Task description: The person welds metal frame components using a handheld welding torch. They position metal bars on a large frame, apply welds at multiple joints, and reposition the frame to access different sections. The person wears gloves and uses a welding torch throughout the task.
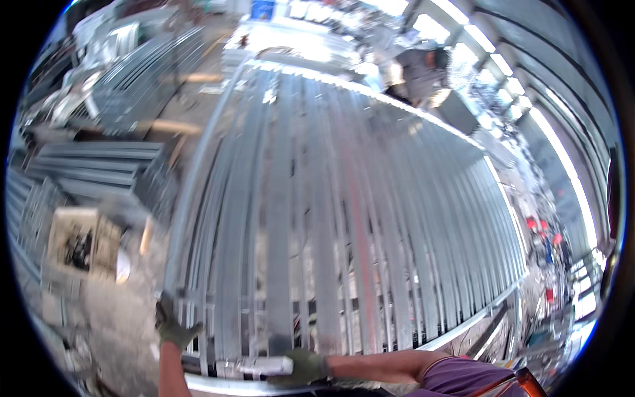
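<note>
A large flat frame of grey metal slats [324,218] lies in front of me, its slats running away from me with gaps between them. At its near left corner is my left hand [173,331] in a green glove, thumb spread away from the fingers, next to the frame's side rail [193,178]. Blur hides whether the fingertips touch the rail. My right hand [303,367], also gloved, is closed around a silver cylindrical power tool [258,366]. The tool lies level along the near edge, pointing left toward the corner. Its exact kind is unclear.
On the left floor stands a cream plastic crate [83,245] with dark small parts. Stacked metal profiles [99,162] lie behind it, with more bundles [142,79] farther back. Another person [422,73] bends at the far right side of the frame.
</note>
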The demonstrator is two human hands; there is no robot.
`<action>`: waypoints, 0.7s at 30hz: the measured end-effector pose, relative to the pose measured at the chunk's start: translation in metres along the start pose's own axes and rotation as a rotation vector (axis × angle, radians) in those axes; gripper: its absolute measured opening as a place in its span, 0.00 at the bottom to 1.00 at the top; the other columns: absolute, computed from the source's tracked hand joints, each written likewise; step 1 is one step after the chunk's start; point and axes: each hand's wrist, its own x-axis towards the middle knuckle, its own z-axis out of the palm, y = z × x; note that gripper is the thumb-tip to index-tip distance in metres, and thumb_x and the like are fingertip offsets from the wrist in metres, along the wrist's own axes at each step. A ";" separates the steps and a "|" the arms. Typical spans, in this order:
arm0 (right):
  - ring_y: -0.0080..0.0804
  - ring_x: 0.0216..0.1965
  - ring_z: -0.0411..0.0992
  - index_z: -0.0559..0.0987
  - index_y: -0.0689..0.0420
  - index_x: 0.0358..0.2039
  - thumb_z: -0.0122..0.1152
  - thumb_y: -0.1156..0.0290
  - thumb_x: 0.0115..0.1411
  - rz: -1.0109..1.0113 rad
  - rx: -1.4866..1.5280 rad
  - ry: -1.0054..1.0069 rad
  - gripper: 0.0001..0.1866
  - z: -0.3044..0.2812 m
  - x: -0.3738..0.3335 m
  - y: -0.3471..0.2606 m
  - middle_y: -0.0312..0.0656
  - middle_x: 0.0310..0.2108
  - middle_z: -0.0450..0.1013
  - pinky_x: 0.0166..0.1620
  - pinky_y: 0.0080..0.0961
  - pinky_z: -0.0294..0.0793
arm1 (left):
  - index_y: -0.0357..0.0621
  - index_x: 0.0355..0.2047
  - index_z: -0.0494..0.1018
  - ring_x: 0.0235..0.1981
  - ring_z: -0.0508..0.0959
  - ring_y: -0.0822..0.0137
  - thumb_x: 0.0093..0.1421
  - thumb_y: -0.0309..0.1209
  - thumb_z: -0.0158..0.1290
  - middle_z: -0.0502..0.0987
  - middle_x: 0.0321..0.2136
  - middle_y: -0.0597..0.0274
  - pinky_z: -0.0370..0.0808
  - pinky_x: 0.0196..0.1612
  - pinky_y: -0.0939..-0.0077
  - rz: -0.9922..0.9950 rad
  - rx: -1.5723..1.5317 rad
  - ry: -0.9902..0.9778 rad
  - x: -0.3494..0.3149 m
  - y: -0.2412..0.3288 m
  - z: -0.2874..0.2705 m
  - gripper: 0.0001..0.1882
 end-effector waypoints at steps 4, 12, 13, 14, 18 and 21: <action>0.30 0.50 0.82 0.84 0.50 0.56 0.74 0.61 0.64 -0.319 0.235 0.037 0.21 0.051 0.018 0.059 0.42 0.50 0.84 0.58 0.32 0.80 | 0.57 0.81 0.24 0.82 0.43 0.43 0.35 0.56 0.82 0.38 0.82 0.44 0.48 0.80 0.45 0.001 -0.054 -0.027 -0.017 0.020 -0.011 0.90; 0.47 0.47 0.85 0.86 0.53 0.52 0.74 0.45 0.60 -0.028 -0.067 0.062 0.29 0.026 0.022 0.008 0.50 0.45 0.85 0.53 0.41 0.84 | 0.41 0.81 0.28 0.82 0.26 0.50 0.49 0.75 0.63 0.27 0.82 0.47 0.28 0.81 0.53 0.197 0.077 -0.026 0.011 -0.002 -0.005 0.80; 0.45 0.47 0.85 0.86 0.54 0.54 0.74 0.44 0.61 -0.102 -0.092 0.075 0.30 0.026 0.021 0.022 0.49 0.46 0.86 0.54 0.39 0.85 | 0.39 0.81 0.30 0.82 0.25 0.50 0.51 0.78 0.58 0.26 0.82 0.48 0.27 0.81 0.54 0.238 0.110 -0.009 0.014 0.008 0.007 0.78; 0.46 0.47 0.85 0.85 0.53 0.55 0.72 0.44 0.62 -0.182 0.052 0.083 0.30 0.028 0.023 0.027 0.51 0.46 0.85 0.52 0.38 0.85 | 0.40 0.81 0.31 0.82 0.27 0.49 0.52 0.73 0.63 0.28 0.82 0.46 0.30 0.82 0.57 0.225 0.112 -0.030 0.014 0.014 0.008 0.77; 0.37 0.49 0.85 0.82 0.54 0.60 0.72 0.52 0.66 -0.208 0.150 -0.010 0.28 0.018 0.025 0.014 0.49 0.48 0.85 0.54 0.34 0.83 | 0.47 0.82 0.28 0.83 0.36 0.45 0.47 0.71 0.68 0.33 0.82 0.43 0.41 0.82 0.55 0.095 0.060 -0.030 0.003 0.034 -0.009 0.80; 0.37 0.51 0.83 0.80 0.56 0.62 0.74 0.55 0.66 -0.192 0.169 -0.035 0.29 0.032 0.026 0.004 0.48 0.51 0.84 0.56 0.31 0.81 | 0.56 0.81 0.21 0.82 0.41 0.42 0.48 0.62 0.75 0.38 0.81 0.42 0.44 0.81 0.48 0.033 -0.007 -0.071 -0.021 0.034 -0.020 0.82</action>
